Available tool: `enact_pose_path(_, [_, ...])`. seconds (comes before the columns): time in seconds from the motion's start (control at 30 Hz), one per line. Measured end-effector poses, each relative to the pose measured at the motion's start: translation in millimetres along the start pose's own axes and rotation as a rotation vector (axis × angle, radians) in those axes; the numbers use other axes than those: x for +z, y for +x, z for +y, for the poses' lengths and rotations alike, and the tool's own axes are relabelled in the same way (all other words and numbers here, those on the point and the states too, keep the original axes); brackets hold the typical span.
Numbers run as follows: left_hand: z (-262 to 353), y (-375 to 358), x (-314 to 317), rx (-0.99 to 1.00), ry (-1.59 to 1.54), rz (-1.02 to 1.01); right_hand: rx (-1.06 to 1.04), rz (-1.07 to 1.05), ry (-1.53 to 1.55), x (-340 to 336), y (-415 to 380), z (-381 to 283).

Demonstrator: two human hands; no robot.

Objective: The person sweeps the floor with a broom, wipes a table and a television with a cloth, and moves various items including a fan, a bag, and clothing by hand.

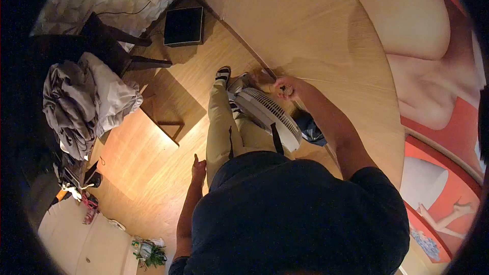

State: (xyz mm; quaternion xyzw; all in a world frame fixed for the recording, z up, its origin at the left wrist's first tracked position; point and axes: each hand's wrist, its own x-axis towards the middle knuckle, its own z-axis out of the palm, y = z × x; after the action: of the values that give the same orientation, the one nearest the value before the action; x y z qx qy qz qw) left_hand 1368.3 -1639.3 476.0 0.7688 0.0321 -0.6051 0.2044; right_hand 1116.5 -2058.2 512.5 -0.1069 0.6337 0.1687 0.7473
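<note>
My left hand point(198, 169) hangs beside my left thigh, one digit stretched out and nothing visible in it. At the right, raised over the wooden surface's edge, my right hand point(287, 88) has its fingers curled round something small that I cannot make out. Just below it lies the grille of a pale fan point(267, 113), which stands close to my legs. A dark bag-like item point(308, 128) is on the floor between the fan and my right forearm.
A black square box point(183, 26) sits on the floor ahead. Crumpled grey cloth point(84, 102) lies at the left, near dark chair legs point(147, 62) and a lit wooden tabletop point(135, 145). Plants point(148, 252) stand lower left. A wooden panel point(341, 35) rises at the right.
</note>
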Motion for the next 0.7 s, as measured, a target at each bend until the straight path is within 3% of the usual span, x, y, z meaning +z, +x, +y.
enact_pose_path(0.03, [-9.4,8.2,-2.3,0.003,-0.01,0.005,-0.003,-0.001,-0.011,0.2,1.4,-7.5])
enact_pose_path(0.1, [-31.5,29.8,-7.4,-0.072,-0.223,-0.029,-0.144,-0.243,0.021,-4.3,3.0,-17.9])
enact_pose_path(0.23, [-7.5,12.1,-10.4,0.016,-0.151,0.018,-0.227,-0.03,-0.044,-3.3,-34.9,-10.1])
enact_pose_path(0.3, [-22.0,41.3,-19.4,-0.14,-0.212,-0.072,-0.279,-0.327,0.026,-16.0,-66.8,-7.1])
enact_pose_path(0.37, [-29.0,58.9,-26.1,-0.291,-0.483,-0.334,-0.408,-0.339,-0.125,-25.5,-97.7,0.5])
enact_pose_path(0.4, [-10.0,40.6,-12.9,-0.188,-0.345,-0.176,-0.398,-0.341,-0.125,-17.3,-118.7,6.2])
enact_pose_path(0.43, [5.4,30.2,-5.2,-0.082,-0.202,-0.019,-0.417,-0.192,-0.225,-7.6,-143.2,10.3])
enact_pose_path(0.47, [6.9,34.1,-4.8,-0.123,-0.248,-0.059,-0.433,-0.042,-0.323,-3.3,-154.5,13.4])
enact_pose_path(0.57, [18.3,24.6,5.9,0.03,-0.115,0.019,-0.552,-0.072,-0.378,4.8,-131.1,13.4])
enact_pose_path(0.63, [31.3,16.5,3.3,0.0,-0.077,0.009,-0.563,-0.069,-0.45,-14.7,-57.0,7.5])
enact_pose_path(0.7, [34.9,3.8,-0.3,0.07,-0.107,0.01,-0.602,-0.203,-0.316,-8.6,15.9,4.2])
